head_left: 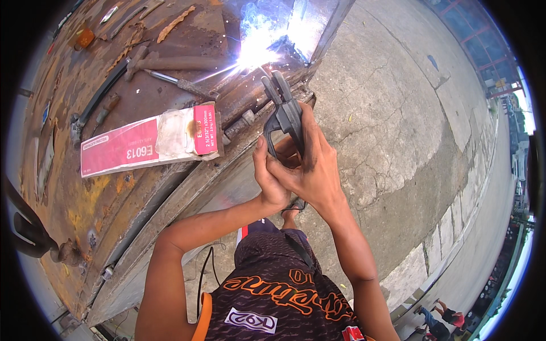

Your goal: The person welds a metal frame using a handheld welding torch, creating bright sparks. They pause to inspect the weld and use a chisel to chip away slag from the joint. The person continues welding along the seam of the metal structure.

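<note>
My right hand (310, 162) is wrapped round a dark welding electrode holder (284, 108), with my left hand (267, 179) closed beneath it and against my right hand, supporting the grip. The holder's tip points up at a bright blue-white arc (256, 57), whose glare and smoke hide the electrode's end and much of the upright metal piece (313, 31) at the worktable's corner. A pink and white cardboard electrode box (119, 148) lies on the rusty metal table (108, 199) just left of my hands.
A hammer (176, 63), a thin tool (190, 86), a long dark bar (99, 94) and scraps lie on the table. A cable (202, 273) hangs below the table's edge (170, 213). Concrete paving (387, 142) extends to the right, with people (438, 321) in the lower right distance.
</note>
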Demonstrator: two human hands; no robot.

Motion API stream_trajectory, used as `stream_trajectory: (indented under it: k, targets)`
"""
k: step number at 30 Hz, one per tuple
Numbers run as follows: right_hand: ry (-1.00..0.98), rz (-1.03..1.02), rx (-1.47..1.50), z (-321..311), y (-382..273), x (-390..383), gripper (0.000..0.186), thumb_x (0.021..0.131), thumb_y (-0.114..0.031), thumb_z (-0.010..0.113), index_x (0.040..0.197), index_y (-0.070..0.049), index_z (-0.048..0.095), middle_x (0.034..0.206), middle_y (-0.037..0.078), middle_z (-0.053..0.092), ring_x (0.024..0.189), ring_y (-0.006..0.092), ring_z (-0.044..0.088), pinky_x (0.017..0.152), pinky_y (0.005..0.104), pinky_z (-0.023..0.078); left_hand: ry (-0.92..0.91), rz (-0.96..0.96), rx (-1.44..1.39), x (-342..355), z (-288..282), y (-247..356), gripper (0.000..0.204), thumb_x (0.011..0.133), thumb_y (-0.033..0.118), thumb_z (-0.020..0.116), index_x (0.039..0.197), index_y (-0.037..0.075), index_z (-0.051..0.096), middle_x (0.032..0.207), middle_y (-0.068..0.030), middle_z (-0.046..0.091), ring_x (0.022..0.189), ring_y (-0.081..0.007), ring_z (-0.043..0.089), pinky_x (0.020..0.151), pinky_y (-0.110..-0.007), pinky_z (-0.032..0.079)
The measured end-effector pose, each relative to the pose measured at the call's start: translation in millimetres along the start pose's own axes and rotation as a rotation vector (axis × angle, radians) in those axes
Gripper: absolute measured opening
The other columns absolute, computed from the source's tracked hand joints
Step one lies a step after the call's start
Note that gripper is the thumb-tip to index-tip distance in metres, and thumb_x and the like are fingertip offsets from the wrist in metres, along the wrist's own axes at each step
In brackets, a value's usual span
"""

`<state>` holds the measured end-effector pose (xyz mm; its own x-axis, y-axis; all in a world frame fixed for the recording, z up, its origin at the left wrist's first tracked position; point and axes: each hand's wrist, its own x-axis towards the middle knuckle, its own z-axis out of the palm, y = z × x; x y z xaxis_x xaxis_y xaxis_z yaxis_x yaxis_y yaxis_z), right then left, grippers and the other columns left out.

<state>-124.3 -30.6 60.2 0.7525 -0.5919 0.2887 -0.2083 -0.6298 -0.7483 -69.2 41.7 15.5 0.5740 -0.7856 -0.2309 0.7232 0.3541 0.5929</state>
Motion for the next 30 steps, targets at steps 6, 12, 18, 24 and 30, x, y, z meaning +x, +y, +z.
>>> stream_trajectory:
  k: [6, 12, 18, 24, 30]
  targets:
    - [0.005, -0.024, -0.019, 0.7, 1.3, 0.7, 0.095, 0.068, -0.02, 0.081, 0.149, 0.001, 0.035, 0.1, 0.017, 0.068, 0.079, 0.0267, 0.073, 0.068, 0.0369, 0.06, 0.015, -0.016, -0.004, 0.5, 1.0, -0.1, 0.091, 0.093, 0.076, 0.023, 0.117, -0.003, 0.061, 0.101, -0.0092, 0.067, 0.09, -0.016, 0.062, 0.081, -0.03, 0.048]
    - [0.008, -0.027, -0.021, 1.1, 1.1, 1.0, 0.095, 0.068, -0.02, 0.08, 0.149, 0.002, 0.036, 0.1, 0.016, 0.068, 0.078, 0.0268, 0.072, 0.067, 0.0372, 0.06, 0.014, -0.002, 0.039, 0.0, 1.4, 0.9, 0.091, 0.092, 0.076, 0.022, 0.115, -0.002, 0.062, 0.099, -0.0086, 0.067, 0.088, -0.0149, 0.062, 0.079, -0.029, 0.047]
    - [-0.01, -0.005, 0.003, 1.0, 0.7, 1.5, 0.095, 0.067, -0.019, 0.08, 0.148, 0.002, 0.036, 0.099, 0.016, 0.067, 0.077, 0.0257, 0.072, 0.067, 0.0363, 0.059, -0.009, -0.015, 0.005, 1.3, -0.8, 0.8, 0.09, 0.092, 0.077, 0.022, 0.112, -0.002, 0.062, 0.097, -0.0084, 0.066, 0.088, -0.0147, 0.061, 0.078, -0.029, 0.047]
    - [-0.013, -0.014, 0.0, 1.3, 0.9, 2.4, 0.095, 0.068, -0.019, 0.08, 0.148, 0.002, 0.035, 0.1, 0.016, 0.067, 0.077, 0.0251, 0.071, 0.066, 0.0356, 0.059, 0.024, -0.014, 0.01, 0.7, -0.1, -0.2, 0.09, 0.092, 0.077, 0.022, 0.11, -0.002, 0.062, 0.095, -0.008, 0.066, 0.086, -0.0147, 0.061, 0.077, -0.028, 0.047]
    - [-0.016, -0.018, 0.004, 1.3, 0.8, 2.4, 0.095, 0.068, -0.019, 0.081, 0.149, 0.003, 0.035, 0.101, 0.017, 0.067, 0.078, 0.0255, 0.072, 0.067, 0.0359, 0.059, 0.001, 0.001, 0.034, 1.3, -0.4, 0.7, 0.091, 0.092, 0.078, 0.023, 0.11, -0.002, 0.062, 0.095, -0.0084, 0.066, 0.086, -0.0149, 0.061, 0.077, -0.029, 0.047]
